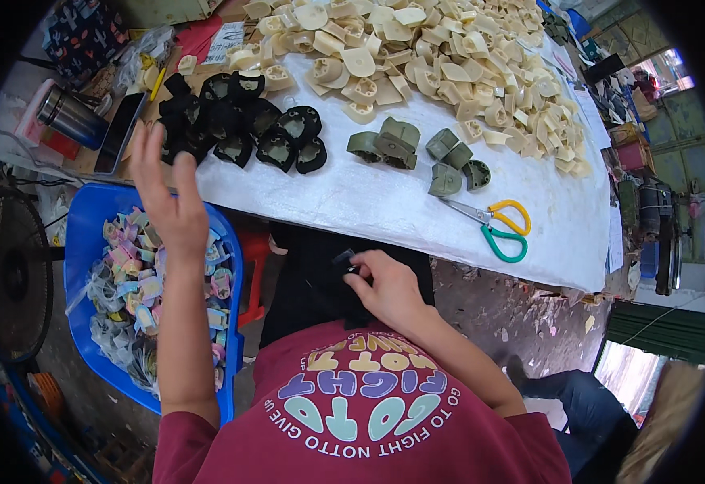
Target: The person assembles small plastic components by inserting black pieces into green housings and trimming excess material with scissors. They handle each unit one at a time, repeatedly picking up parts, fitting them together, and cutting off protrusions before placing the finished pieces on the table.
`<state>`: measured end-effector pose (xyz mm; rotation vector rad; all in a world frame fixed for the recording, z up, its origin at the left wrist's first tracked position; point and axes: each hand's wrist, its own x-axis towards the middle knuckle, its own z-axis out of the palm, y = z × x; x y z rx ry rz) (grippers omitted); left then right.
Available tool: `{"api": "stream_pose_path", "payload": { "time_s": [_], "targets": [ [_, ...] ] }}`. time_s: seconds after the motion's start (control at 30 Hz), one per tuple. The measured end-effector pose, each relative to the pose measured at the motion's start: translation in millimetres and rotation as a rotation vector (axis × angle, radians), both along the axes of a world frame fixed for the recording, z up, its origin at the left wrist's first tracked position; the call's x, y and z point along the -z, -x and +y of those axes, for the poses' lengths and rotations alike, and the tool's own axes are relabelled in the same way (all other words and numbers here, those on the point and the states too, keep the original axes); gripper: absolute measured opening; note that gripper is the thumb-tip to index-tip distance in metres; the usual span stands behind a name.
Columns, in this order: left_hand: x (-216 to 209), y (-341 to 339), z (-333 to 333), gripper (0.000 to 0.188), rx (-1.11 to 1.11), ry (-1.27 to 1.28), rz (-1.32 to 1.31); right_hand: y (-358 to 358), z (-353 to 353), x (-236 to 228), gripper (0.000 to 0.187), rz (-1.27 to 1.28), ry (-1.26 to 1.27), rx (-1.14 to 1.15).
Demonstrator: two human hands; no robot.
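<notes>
My left hand (171, 198) is raised over the table's left front edge, its fingers stretched up and apart with nothing in them. Just beyond it sits a cluster of black-covered heel-shaped blocks (259, 121), hollow sides showing on several. Over my lap, my right hand (389, 286) pinches a small black piece (343, 259) between thumb and fingertips; its exact kind is too dark to tell against my black trousers. Several olive-green heel-shaped blocks (397, 143) lie in two groups mid-table. Scissors (493, 222) with one yellow and one green handle rest near the front edge.
Bare cream heel-shaped blocks (441, 64) are heaped across the far side of the white-covered table (312, 194). A blue tub (86, 242) of pastel pieces and plastic bags stands by my left arm. A phone (121, 133) and a metal tumbler (72, 115) stand far left.
</notes>
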<state>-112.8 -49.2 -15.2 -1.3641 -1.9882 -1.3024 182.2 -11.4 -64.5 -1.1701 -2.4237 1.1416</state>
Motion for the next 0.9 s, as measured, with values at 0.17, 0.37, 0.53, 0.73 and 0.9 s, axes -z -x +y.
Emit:
{"api": "stream_pose_path", "payload": {
  "time_s": [0.17, 0.37, 0.53, 0.73, 0.9],
  "targets": [
    [0.9, -65.6, -30.3, 0.039, 0.121, 0.089, -0.155, 5.4, 1.5, 22.8, 0.019, -0.01, -0.069, -0.09],
    [20.5, -125.8, -59.9, 0.032, 0.557, 0.304, -1.239, -14.9, 16.4, -18.1, 0.013, 0.317, 0.665, 0.186],
    [41.8, -157.7, -44.0, 0.021, 0.605, 0.374, -1.458, -13.5, 15.8, -41.2, 0.011, 0.448, 0.651, 0.285],
    [26.3, -172.6, -29.2, 0.012, 0.509, 0.304, -1.162, -13.5, 2.7, -48.4, 0.016, 0.402, 0.227, 0.244],
    [11.0, -179.4, -27.8, 0.018, 0.559, 0.299, -0.934, -10.1, 10.2, -43.2, 0.012, 0.467, 0.332, 0.283]
  ]
}}
